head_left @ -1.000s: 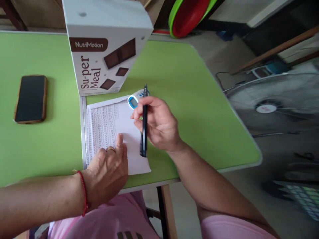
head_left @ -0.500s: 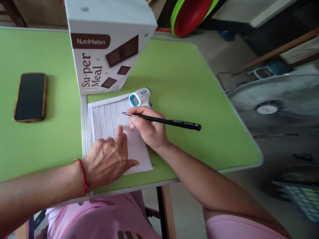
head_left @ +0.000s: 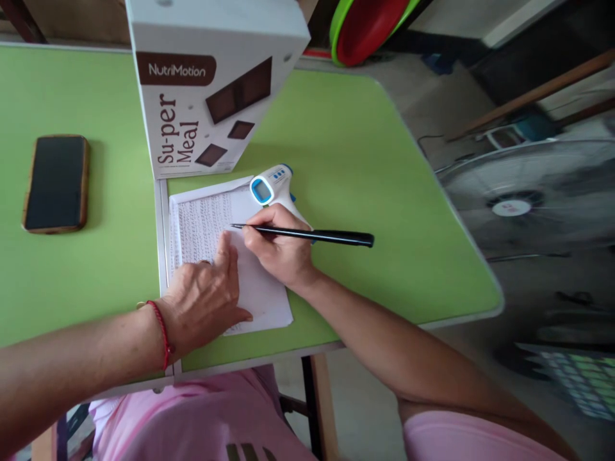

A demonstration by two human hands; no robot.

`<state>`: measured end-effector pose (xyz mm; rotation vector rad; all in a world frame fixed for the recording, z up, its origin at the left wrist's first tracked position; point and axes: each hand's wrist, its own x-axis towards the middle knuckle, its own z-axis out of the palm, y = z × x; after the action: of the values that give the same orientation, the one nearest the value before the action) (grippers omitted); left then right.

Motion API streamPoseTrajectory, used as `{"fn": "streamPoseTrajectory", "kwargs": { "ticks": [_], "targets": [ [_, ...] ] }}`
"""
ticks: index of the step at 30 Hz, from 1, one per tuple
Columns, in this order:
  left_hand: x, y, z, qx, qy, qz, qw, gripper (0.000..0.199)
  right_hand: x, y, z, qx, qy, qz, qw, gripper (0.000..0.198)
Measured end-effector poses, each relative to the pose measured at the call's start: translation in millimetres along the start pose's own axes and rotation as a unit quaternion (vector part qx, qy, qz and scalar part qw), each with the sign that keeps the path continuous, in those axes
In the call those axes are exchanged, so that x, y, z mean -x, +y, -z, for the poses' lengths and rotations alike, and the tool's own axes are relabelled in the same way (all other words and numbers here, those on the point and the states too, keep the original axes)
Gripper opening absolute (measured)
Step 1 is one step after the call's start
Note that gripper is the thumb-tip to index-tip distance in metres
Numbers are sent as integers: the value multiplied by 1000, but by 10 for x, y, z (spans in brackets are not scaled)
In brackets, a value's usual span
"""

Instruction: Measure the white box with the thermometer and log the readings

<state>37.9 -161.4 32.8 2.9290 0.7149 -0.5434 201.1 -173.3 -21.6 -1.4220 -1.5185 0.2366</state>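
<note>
Two-handed | pinching pen point(head_left: 336, 236) near tip with right hand point(head_left: 288, 256) | likely handling light, stiff | pressing paper point(head_left: 262, 285) with splayed left hand point(head_left: 204, 298)

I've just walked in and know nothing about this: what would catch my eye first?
Probably the big white box lettered "Su-per Meal", standing on the bright green table beyond the paper. Nearer, the right hand holds a black pen over that closely written paper, where the left hand rests. A white-and-blue device with a small screen sits just beyond the right hand.
</note>
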Motion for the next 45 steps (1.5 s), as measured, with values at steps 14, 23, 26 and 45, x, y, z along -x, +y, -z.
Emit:
{"fn": "streamPoseTrajectory", "kwargs": {
  "ticks": [14, 23, 26, 45],
  "targets": [
    [4, 3, -3, -25, 3, -5, 1000, 95, -14, 81, -39, 13, -8, 48, 999, 14],
    [8, 12, -2, -24, 1, -2, 1000, 96, -23, 76, -40, 24, -17, 48, 998, 14],
    [-5, 10, -12, -24, 4, -1, 1000, 96, -22, 77, -39, 29, -17, 52, 998, 14],
    [-2, 12, -9, -22, 1, -1, 1000, 96, -24, 76, -40, 37, -5, 47, 998, 14]
  ]
}}
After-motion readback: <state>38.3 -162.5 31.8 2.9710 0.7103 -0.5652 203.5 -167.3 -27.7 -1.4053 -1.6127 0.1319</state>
